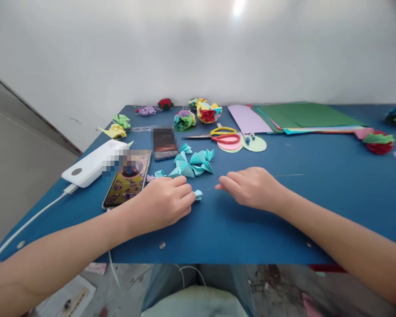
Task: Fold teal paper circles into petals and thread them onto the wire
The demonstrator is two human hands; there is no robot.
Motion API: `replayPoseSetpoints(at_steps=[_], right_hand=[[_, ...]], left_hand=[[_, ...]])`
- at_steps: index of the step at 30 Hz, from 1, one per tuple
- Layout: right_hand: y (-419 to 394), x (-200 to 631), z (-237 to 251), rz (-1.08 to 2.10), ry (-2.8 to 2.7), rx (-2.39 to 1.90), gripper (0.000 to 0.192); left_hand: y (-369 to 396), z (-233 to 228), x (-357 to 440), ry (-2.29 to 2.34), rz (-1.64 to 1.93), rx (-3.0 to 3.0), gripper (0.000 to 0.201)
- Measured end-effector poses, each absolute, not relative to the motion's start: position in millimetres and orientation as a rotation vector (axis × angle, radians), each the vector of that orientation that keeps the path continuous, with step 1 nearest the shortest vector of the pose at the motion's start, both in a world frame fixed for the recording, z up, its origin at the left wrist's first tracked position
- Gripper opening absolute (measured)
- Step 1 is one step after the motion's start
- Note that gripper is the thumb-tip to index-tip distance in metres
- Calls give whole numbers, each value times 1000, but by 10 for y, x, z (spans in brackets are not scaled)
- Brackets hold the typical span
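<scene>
My left hand (pixel 166 201) rests on the blue table (pixel 284 211) with its fingers closed on a small folded teal paper piece (pixel 198 194) that peeks out at the fingertips. My right hand (pixel 251 187) lies a short way to its right, fingers curled and pinched together near the table top, possibly on a thin thread; what it grips is too fine to tell. Just beyond both hands lies a cluster of several folded teal paper pieces (pixel 193 164).
Two phones (pixel 127 179) (pixel 164 141) and a white power bank (pixel 92 163) with its cable lie at the left. Scissors (pixel 218 134), paper circles (pixel 254 143), coloured paper sheets (pixel 300 116) and several paper flowers (pixel 208 112) fill the far side. Another flower (pixel 379 141) sits at the right.
</scene>
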State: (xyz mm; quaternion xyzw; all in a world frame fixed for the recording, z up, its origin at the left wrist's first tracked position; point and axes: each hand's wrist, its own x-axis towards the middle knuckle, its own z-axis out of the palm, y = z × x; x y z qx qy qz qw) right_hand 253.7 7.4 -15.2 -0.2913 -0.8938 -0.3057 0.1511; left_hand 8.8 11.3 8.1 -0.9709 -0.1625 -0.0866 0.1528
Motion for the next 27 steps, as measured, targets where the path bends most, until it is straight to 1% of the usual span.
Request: replayPoseSetpoints(at_steps=[7,11,16,19,22,27], right_hand=[[269,2689,-155,-888,-2477,-967,35],[328,2721,-209,-753,-2436,-1064,33],[354,2726,-283,-572,-2394,-1236,34],[344,2714,-301,-490,-2392,-1292,33],[329,2691,-308,-414,-2417,-1317,33],[306,2651,-310,-331,-2440,-1320,33]], left_hand=[[215,117,20,-624,-210,-2701,23],[305,147,-36,-704,-178,-2650,23],[359,143,-42,-880,-272,-2487,36],[381,110,-35,-987,-366,-2434,33],[397,58,-30,-1001,-459,-2518,28],[419,-19,-18,-1000,-489,-2644,27]])
